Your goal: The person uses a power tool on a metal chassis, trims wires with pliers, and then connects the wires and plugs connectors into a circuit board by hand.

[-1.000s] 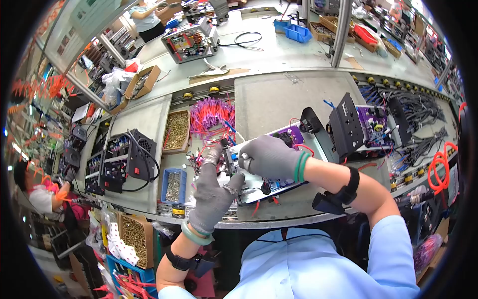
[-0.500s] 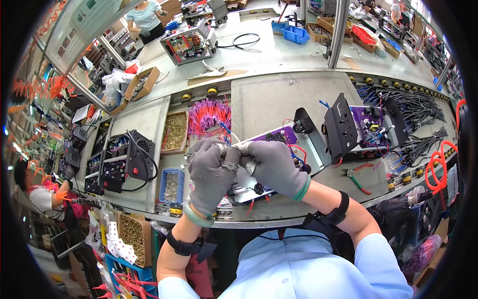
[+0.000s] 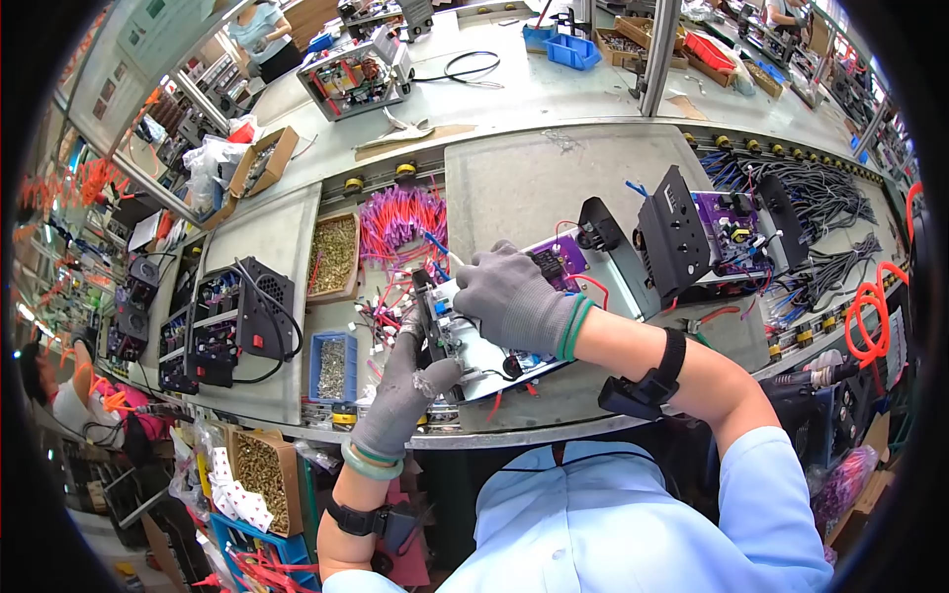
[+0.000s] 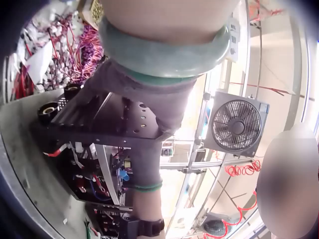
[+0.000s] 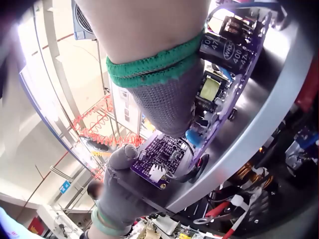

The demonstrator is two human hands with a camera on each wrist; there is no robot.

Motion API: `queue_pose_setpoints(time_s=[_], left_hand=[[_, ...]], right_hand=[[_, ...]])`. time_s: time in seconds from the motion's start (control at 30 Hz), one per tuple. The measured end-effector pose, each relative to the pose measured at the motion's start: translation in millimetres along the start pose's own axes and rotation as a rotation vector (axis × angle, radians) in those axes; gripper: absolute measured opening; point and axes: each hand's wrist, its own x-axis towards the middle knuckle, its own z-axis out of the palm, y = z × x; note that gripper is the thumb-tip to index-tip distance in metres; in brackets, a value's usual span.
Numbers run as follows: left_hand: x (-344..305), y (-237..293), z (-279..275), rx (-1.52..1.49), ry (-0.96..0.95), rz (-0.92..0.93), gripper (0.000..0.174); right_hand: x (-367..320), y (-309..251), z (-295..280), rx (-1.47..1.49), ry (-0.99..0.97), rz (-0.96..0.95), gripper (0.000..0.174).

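Observation:
My gloved left hand (image 3: 395,395) grips the black end panel (image 3: 425,314) of an open metal chassis, its thumb on the board side. The panel's holes show beneath that hand in the left wrist view. Over the chassis, my gloved right hand (image 3: 514,301) has its fingers curled near the wiring behind the panel; its fingertips are hidden, and I cannot tell what they hold. A small purple circuit board (image 5: 158,158) stands close under the right hand. Farther along the chassis lies a purple board (image 3: 565,259) with a large black capacitor (image 5: 224,54).
Right of the chassis stand another black-panelled unit (image 3: 674,237) and pliers (image 3: 707,321). To the left are a blue bin of small parts (image 3: 333,368), a box of brass-coloured parts (image 3: 334,255), purple-red wire bundles (image 3: 403,219) and a black unit (image 3: 247,311).
Half a second ago both hands were close together above the panel. Now they are apart: the left lower along the panel, the right over the chassis. The view has shifted slightly.

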Motion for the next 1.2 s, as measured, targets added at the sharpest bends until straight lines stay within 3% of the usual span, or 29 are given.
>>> queue_pose_setpoints(time_s=[0.17, 0.37, 0.43, 0.47, 0.5, 0.53, 0.57, 0.63, 0.7, 0.73, 0.8, 0.9, 0.97, 1.0, 1.03, 1.13, 1.2], left_hand=[[4.2, -8.8, -1.2, 0.012, 0.004, 0.024, 0.086], [7.7, -14.3, -1.1, 0.149, 0.045, 0.05, 0.086], [7.5, -13.6, -9.0, 0.049, -0.039, 0.047, 0.084], [13.9, -22.6, -19.9, -0.08, -0.039, 0.147, 0.08], [39.9, -57.8, -51.5, -0.221, 0.124, -0.076, 0.071], [29.5, -56.0, -67.4, -0.119, 0.208, 0.053, 0.062], [19.0, -53.2, -85.4, -0.014, 0.287, 0.18, 0.053], [27.6, -70.3, -133.9, 0.244, 0.559, 0.046, 0.044], [57.8, -107.4, -190.4, 0.363, 0.625, -0.062, 0.026], [75.7, -108.9, -196.0, 0.365, 0.624, -0.051, 0.026], [112.7, -113.6, -194.0, 0.971, 0.552, 0.205, 0.026], [177.1, -132.0, -177.3, 1.002, 0.584, 0.085, 0.028], [203.0, -125.2, -154.1, 1.255, 0.611, -0.066, 0.029], [217.2, -135.5, -155.2, 1.428, 0.518, -0.06, 0.024], [236.0, -154.5, -162.2, 1.504, 0.573, 0.0, 0.023], [229.1, -125.1, -152.9, 1.602, 0.279, -0.21, 0.026], [207.2, -109.9, -172.7, 1.454, 0.257, -0.148, 0.025]], right_hand=[[0.4, -6.7, 2.1, 0.02, -0.011, -0.014, 0.011], [2.7, -19.7, 6.8, -0.032, -0.029, 0.101, 0.012], [3.3, -6.1, -5.7, 0.023, -0.138, 0.027, 0.01], [3.3, -1.3, -23.6, 0.053, -0.239, 0.036, 0.012], [-3.2, 15.3, -27.4, 0.118, -0.14, 0.014, 0.014], [-6.8, 32.0, -46.3, 0.16, -0.018, -0.008, 0.014], [-18.0, 56.3, -49.2, 0.092, 0.227, 0.095, 0.013], [-39.1, 101.7, -55.8, -0.023, 0.458, 0.239, 0.014], [-62.2, 115.6, -61.1, 0.294, 0.038, 0.598, 0.019], [-66.2, 116.0, -58.4, 0.289, 0.047, 0.598, 0.019], [-74.3, 113.7, -49.1, 0.443, 0.119, 0.694, 0.022], [-91.8, 100.7, -50.3, 0.57, 0.156, 0.781, 0.026], [-93.2, 102.6, -43.1, 0.497, 0.177, 0.791, 0.026], [-92.8, 105.3, -39.8, 0.518, 0.195, 0.794, 0.026], [-93.1, 106.9, -37.3, 0.542, 0.207, 0.798, 0.026], [-92.3, 103.3, -44.4, 0.53, 0.181, 0.778, 0.027], [-92.0, 102.5, -47.9, 0.514, 0.182, 0.771, 0.027]])
